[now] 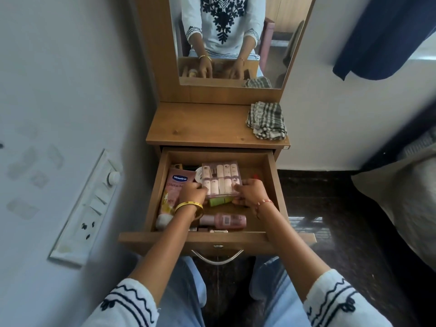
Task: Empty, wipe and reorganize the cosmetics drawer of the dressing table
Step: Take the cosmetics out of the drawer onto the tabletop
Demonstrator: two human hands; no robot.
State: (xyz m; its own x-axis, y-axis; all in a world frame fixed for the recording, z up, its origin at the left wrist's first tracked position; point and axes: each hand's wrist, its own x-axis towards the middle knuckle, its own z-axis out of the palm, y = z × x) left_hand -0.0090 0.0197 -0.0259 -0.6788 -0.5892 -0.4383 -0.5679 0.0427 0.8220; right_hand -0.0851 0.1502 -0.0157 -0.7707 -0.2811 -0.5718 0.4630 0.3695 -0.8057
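Note:
The wooden drawer (273,182) of the dressing table stands pulled out in front of me. Inside, a clear box of pale pink cosmetics (221,179) lies near the middle. My left hand (192,193) grips its left edge and my right hand (249,192) grips its right edge. A pink Vaseline tube (171,192) lies along the drawer's left side. A green tube (218,201) shows just below the box, and a pink bottle (227,220) lies on its side near the drawer's front. Smaller items at the back are partly hidden.
A checked cloth (266,121) lies folded at the right of the tabletop (200,123), below the mirror (231,38). A switchboard (87,204) is on the left wall. A bed (405,197) stands to the right. The drawer handle (217,257) hangs above my knees.

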